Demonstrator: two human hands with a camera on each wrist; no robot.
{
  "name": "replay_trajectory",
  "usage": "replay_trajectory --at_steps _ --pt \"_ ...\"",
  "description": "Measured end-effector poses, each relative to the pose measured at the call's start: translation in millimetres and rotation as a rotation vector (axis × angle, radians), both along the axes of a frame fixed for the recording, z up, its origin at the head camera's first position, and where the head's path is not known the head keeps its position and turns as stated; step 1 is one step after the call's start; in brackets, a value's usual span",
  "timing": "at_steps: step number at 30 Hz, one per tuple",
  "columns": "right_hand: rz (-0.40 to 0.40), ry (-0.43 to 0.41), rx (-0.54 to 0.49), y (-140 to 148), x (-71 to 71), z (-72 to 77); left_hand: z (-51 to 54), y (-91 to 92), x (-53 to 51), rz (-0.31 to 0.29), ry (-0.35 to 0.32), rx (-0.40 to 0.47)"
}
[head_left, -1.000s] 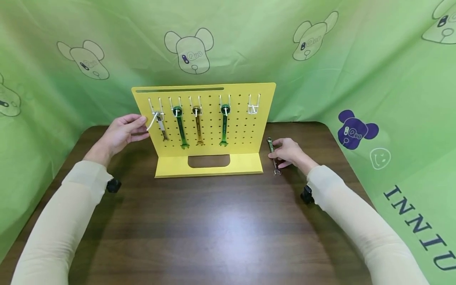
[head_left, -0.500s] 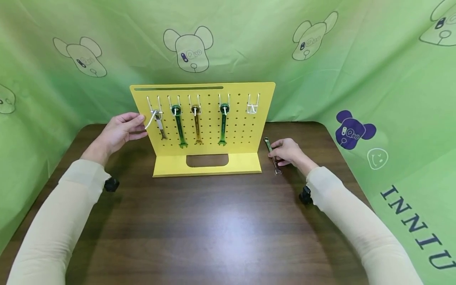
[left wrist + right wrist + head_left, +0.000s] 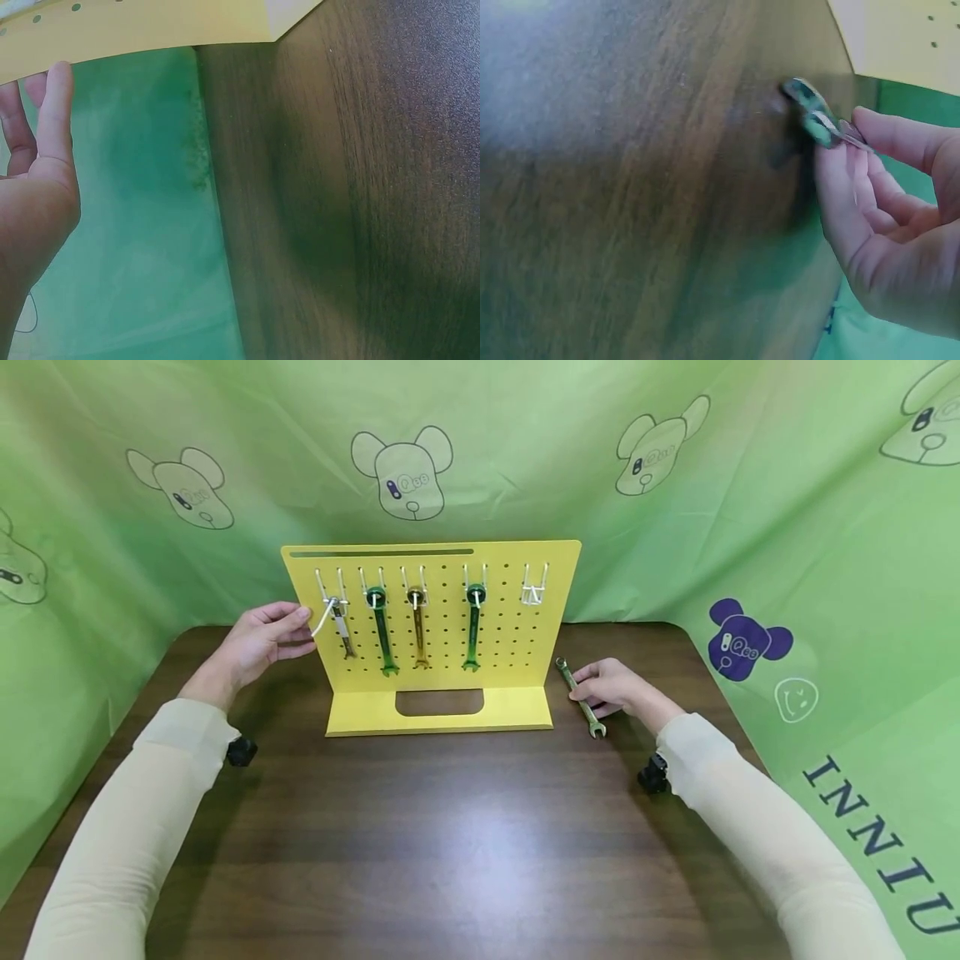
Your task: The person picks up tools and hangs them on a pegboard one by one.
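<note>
My right hand (image 3: 611, 685) pinches a shiny combination wrench (image 3: 592, 722) by its shaft, right of the yellow pegboard (image 3: 517, 706). In the right wrist view, thumb and fingers meet on the wrench (image 3: 819, 126), which looks blurred; its open end points toward the camera. My left hand (image 3: 262, 639) grips the board's left edge, thumb at the front. The left wrist view shows that hand (image 3: 45, 172) at the board's edge, with some fingers partly hidden behind it. On white hooks hang a silver wrench (image 3: 341, 627), a green wrench (image 3: 383, 639), a gold wrench (image 3: 419, 631) and another green wrench (image 3: 473, 631).
A further white hook (image 3: 533, 597) sits at the board's upper right. The board stands toward the back of a dark brown wooden table (image 3: 420, 827). Green printed cloth (image 3: 525, 460) surrounds the table at the back and sides.
The wrench in my right hand has tilted, its open end swinging to the right and nearer to me. My left hand stays on the board's edge.
</note>
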State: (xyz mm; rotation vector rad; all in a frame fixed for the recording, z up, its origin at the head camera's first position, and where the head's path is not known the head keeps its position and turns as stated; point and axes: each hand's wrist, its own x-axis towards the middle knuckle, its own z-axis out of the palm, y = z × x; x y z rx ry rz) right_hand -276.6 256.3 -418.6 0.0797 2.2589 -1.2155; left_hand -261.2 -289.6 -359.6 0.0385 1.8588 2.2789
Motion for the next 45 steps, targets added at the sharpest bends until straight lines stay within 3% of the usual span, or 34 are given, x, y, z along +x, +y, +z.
replay_trajectory --at_steps 4,12,19,28,34,45 --pt "0.021 -0.018 -0.083 4.3 5.2 9.7 -0.7 0.6 -0.3 0.0 -0.001 -0.009" --pt "0.058 -0.025 -0.222 4.4 16.8 47.0 -0.8 0.2 0.8 -0.006 0.004 -0.004" --pt "0.132 0.053 -0.402 -8.6 28.0 72.5 -1.2 -1.1 0.0 -0.01 0.007 0.007" --pt "0.148 0.161 -0.465 -35.1 37.1 103.1 -1.3 -1.0 -2.0 -0.011 0.005 -0.007" --pt "0.107 0.183 -0.448 -49.0 35.9 108.0 -0.6 -1.3 -1.9 -0.003 0.005 -0.009" --pt "0.092 0.161 -0.475 -53.9 28.7 103.7 -2.2 -0.5 -3.0 0.001 -0.003 -0.005"
